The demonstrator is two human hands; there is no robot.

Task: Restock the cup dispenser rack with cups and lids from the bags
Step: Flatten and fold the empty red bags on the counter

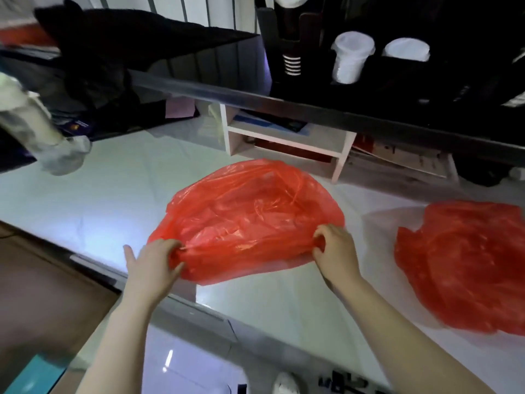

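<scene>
A red plastic bag (250, 217) lies crumpled on the white counter (108, 189) in the middle of the view. My left hand (154, 264) grips its near left edge, and my right hand (336, 250) grips its near right edge. A second red bag (466, 265) lies flat on the counter to the right, untouched. The black cup dispenser rack (397, 86) stands on the upper shelf at the top right, with white cups (350, 56) and a white lid stack (406, 49) showing in its openings. What the held bag contains is hidden.
A clear sleeve of stacked cups (34, 126) leans at the far left. A black cloth (113, 52) hangs over the glass shelf at the top left. A small white shelf unit (284, 137) stands behind the bag. The counter's front edge runs diagonally below my hands.
</scene>
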